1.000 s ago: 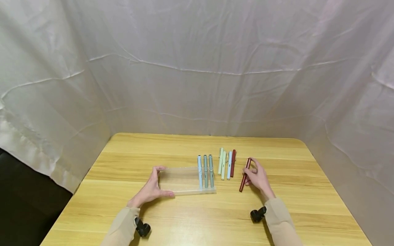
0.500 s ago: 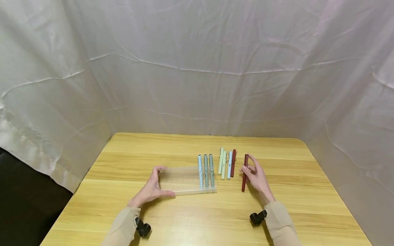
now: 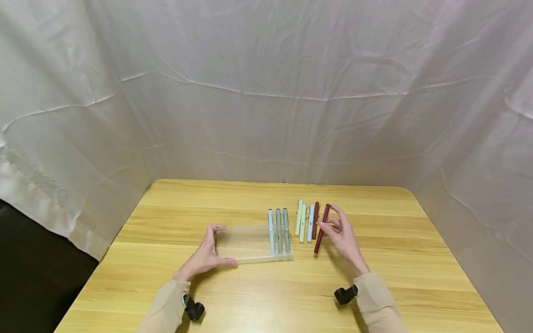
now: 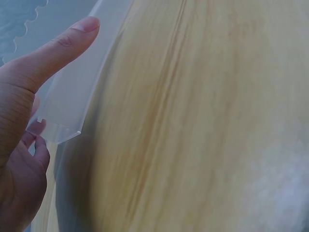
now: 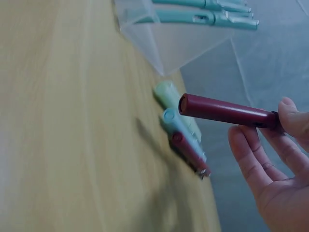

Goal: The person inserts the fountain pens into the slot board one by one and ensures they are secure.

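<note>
In the head view my left hand point(image 3: 205, 252) grips the left end of a clear plastic pen stand point(image 3: 245, 260), thumb on its front edge and fingers at the back. Three pens rest at the stand's right end: a light blue pen point(image 3: 271, 233) and two grey-green pens point(image 3: 279, 231). My right hand point(image 3: 343, 238) pinches a dark red pen point(image 3: 322, 229), held tilted above the table. The right wrist view shows the dark red pen point(image 5: 227, 110) between thumb and fingers. The left thumb lies on the stand's frosted edge point(image 4: 79, 87) in the left wrist view.
Left of the held pen lie two pale green pens point(image 3: 302, 224), a light blue pen point(image 3: 310, 224) and another dark red pen point(image 3: 315, 221), side by side on the wooden table point(image 3: 266, 296). Pale curtains point(image 3: 266, 115) hang behind the table.
My right hand has carried the dark red pen leftward and slightly up, towards the loose pens, and the pen's tilt has changed. My left hand and the stand stay almost in place.
</note>
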The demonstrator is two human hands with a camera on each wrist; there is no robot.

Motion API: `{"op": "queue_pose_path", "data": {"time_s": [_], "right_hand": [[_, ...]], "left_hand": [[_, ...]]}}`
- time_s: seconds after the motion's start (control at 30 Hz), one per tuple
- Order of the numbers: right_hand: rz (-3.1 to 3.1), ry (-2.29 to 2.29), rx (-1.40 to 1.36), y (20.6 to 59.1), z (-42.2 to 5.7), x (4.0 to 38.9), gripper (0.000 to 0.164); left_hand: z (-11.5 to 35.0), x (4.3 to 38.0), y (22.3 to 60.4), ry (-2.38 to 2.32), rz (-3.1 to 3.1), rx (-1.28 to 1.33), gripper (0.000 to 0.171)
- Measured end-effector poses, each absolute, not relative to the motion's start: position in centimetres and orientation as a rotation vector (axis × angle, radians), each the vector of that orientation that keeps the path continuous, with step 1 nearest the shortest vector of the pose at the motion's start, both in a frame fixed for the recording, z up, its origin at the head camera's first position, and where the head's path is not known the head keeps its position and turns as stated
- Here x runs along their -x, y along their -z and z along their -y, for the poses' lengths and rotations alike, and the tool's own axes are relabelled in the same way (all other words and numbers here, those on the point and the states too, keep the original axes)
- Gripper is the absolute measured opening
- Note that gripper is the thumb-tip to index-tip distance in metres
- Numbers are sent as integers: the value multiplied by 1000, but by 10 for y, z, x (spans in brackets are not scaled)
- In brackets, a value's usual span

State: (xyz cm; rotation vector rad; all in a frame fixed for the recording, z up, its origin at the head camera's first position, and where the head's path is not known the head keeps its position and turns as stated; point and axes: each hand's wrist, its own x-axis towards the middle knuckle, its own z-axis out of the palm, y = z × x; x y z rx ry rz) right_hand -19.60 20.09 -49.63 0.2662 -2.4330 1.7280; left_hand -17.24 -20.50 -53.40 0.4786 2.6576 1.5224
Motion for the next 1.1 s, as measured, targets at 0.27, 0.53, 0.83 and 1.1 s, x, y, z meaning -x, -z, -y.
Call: {"op": "queue_pose_path", "data": {"time_s": [0.27,0.53,0.83,1.1], "right_hand": [[2352,-1819,-306,485,-183,194,68],[2302,-1836,-380,479,-161,191,63],[2319,-1826,-397,474,-137,188,62],[2364,-1833,-425,472,-116,187,59]], "left_hand": [[203,173,539,-1512,-2672,-464,108],[202,173,539,-1494,-2704,-451,110],[201,169,541,-1522,-2704,-424,111],[202,170,547,-1526,-2796,-498,110]]}}
